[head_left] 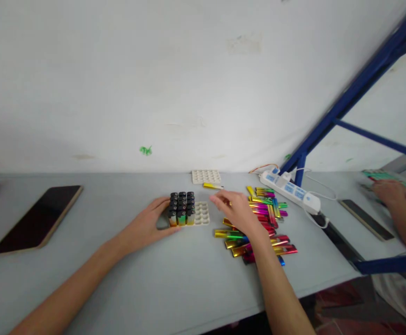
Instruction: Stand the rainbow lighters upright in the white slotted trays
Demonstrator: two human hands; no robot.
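Nearest the camera, two bare forearms come in from below over a grey tabletop (154,288), with a broad stretch of bare surface between them. The tabletop's front edge slants up toward the right, and its back edge meets the white wall (175,93). More open room lies between the left forearm and a dark phone (38,218) at the far left. Much tighter is the gap between the white tray (202,214) and the loose lighters (240,251), heaped to its right in metallic red, gold, green, pink and blue. Beyond that heap run a white power strip (290,188) and a blue metal frame (342,102), which bound the space on the right; past the frame are a second phone (367,219) and another person's hands (391,190).

Spread in a wide curve, the left hand (147,221) borders the left side of the black-topped lighters (182,209), its thumb along their front and its fingers at the back corner, touching them. They stand upright in rows in the left part of the tray; the empty cups show at its right. The right hand (240,209) hovers over the heap's near-tray side, fingers bent and thumb close to them; whether it pinches anything I can't make out. Just behind its fingertips lies a yellow lighter (213,186), near an empty tray (206,177) by the wall.
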